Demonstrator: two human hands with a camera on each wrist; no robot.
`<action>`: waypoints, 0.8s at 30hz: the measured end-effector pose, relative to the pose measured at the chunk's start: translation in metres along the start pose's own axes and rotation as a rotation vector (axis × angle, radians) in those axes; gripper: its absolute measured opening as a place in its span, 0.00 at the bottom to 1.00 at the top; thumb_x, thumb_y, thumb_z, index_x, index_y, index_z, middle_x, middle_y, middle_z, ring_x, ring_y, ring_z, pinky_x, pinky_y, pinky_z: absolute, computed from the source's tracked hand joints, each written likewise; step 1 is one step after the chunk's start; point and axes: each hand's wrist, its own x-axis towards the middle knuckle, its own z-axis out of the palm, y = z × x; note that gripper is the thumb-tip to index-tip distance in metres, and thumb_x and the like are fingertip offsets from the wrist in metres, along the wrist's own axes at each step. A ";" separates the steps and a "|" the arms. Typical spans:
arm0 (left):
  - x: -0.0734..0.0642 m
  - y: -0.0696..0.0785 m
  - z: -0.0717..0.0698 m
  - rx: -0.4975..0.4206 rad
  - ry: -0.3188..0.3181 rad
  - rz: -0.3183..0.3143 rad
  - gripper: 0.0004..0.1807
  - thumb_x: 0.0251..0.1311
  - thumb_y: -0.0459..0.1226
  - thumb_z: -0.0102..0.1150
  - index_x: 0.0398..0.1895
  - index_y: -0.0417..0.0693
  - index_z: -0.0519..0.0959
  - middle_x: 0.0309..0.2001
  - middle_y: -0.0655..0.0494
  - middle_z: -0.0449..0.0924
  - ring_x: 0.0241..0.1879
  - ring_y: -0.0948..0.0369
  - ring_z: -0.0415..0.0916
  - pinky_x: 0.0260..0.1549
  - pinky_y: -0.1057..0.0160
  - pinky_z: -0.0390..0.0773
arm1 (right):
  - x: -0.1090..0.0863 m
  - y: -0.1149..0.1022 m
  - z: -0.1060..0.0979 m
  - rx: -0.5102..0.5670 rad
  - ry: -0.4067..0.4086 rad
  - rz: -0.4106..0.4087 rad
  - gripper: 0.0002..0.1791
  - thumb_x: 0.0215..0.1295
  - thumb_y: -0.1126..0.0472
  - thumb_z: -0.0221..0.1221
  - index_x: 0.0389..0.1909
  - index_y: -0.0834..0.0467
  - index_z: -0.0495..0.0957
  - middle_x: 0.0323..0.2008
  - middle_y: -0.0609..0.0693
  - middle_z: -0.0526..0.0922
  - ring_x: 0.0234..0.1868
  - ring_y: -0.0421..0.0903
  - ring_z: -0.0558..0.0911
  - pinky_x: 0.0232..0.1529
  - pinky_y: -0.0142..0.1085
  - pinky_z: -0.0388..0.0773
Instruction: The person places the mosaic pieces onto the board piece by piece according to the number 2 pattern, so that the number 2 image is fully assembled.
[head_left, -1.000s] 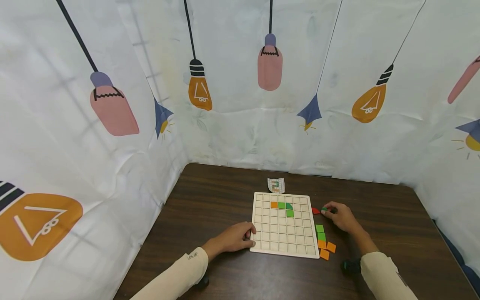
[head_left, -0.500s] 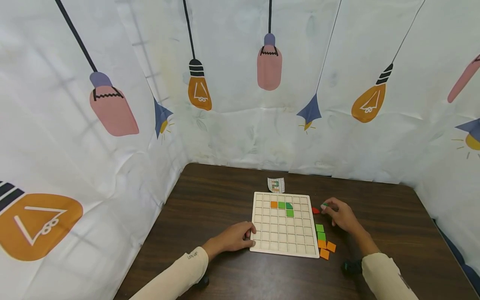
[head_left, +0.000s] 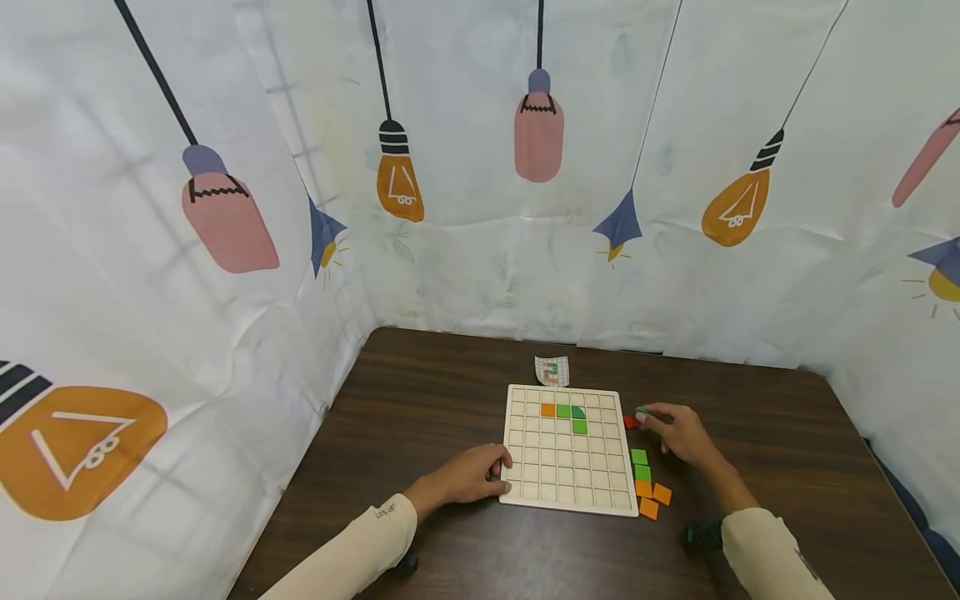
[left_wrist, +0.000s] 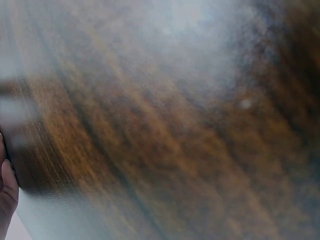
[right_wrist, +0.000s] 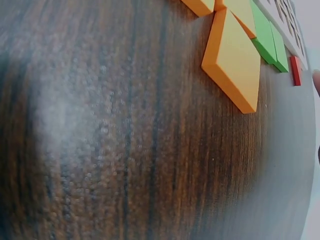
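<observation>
A pale wooden grid board point(head_left: 570, 487) lies on the table. On it are an orange square tile point(head_left: 548, 410), two light green square tiles and a dark green tile with a rounded corner point(head_left: 577, 412). My left hand point(head_left: 468, 475) holds the board's left edge, with thumb and finger bent at the rim. Between thumb and fingertips, my right hand point(head_left: 682, 432) pinches a small green piece point(head_left: 641, 410) just off the board's right side. Beneath that hand's fingertips a red tile point(head_left: 631, 422) lies beside the board. The held piece's full shape is hidden.
Along the board's right edge lie light green tiles point(head_left: 640, 457) and several orange tiles point(head_left: 648, 507). A small printed pattern card point(head_left: 552, 371) sits behind the board. A white curtain point(head_left: 480, 275) with lamp drawings closes off the dark wood table's point(head_left: 420, 392) far side.
My right hand, still pinching the green piece, has shifted slightly left toward the board and over the red tile. My left hand and the board have stayed put.
</observation>
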 end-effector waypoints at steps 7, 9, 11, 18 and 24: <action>-0.001 0.000 0.000 0.000 0.006 0.007 0.13 0.62 0.45 0.66 0.45 0.54 0.75 0.33 0.65 0.70 0.30 0.72 0.65 0.33 0.71 0.68 | 0.001 -0.001 0.002 0.006 -0.003 -0.001 0.22 0.71 0.51 0.61 0.58 0.61 0.81 0.32 0.55 0.86 0.12 0.50 0.72 0.14 0.36 0.66; -0.001 0.000 0.000 -0.001 0.007 0.007 0.13 0.62 0.45 0.66 0.45 0.54 0.76 0.33 0.65 0.70 0.30 0.72 0.65 0.33 0.71 0.68 | 0.001 -0.002 0.003 -0.007 -0.007 0.001 0.22 0.70 0.51 0.61 0.58 0.60 0.81 0.28 0.55 0.84 0.13 0.49 0.72 0.14 0.36 0.66; -0.001 0.000 0.000 -0.002 0.005 0.005 0.13 0.62 0.45 0.66 0.45 0.54 0.76 0.33 0.65 0.70 0.30 0.72 0.65 0.33 0.71 0.68 | 0.002 -0.002 0.003 -0.019 -0.005 0.004 0.22 0.70 0.50 0.61 0.59 0.59 0.81 0.31 0.57 0.83 0.14 0.48 0.72 0.16 0.36 0.67; -0.001 0.000 0.000 -0.007 0.005 0.006 0.13 0.63 0.45 0.66 0.45 0.54 0.75 0.33 0.65 0.70 0.30 0.71 0.65 0.33 0.71 0.68 | 0.002 -0.004 0.004 -0.034 0.001 -0.022 0.22 0.69 0.54 0.63 0.59 0.61 0.79 0.57 0.68 0.77 0.18 0.49 0.76 0.22 0.37 0.73; -0.001 -0.001 -0.001 -0.008 0.009 0.013 0.13 0.63 0.45 0.66 0.46 0.54 0.75 0.33 0.64 0.70 0.30 0.71 0.65 0.34 0.71 0.68 | 0.003 -0.005 0.006 -0.034 0.005 -0.016 0.24 0.68 0.55 0.64 0.60 0.62 0.79 0.57 0.67 0.77 0.20 0.49 0.77 0.24 0.37 0.75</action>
